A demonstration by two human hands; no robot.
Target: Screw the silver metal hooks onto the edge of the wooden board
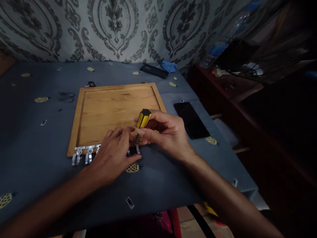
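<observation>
Right hand is closed around the screwdriver, yellow-black handle up, tip down at the near edge of the board. Left hand lies on that same edge, fingers curled by the tip and a hook; can't tell if it pinches anything. More hooks sit along the edge to the left. The phone lies right of the board on the cloth. A remote sits at the far side.
</observation>
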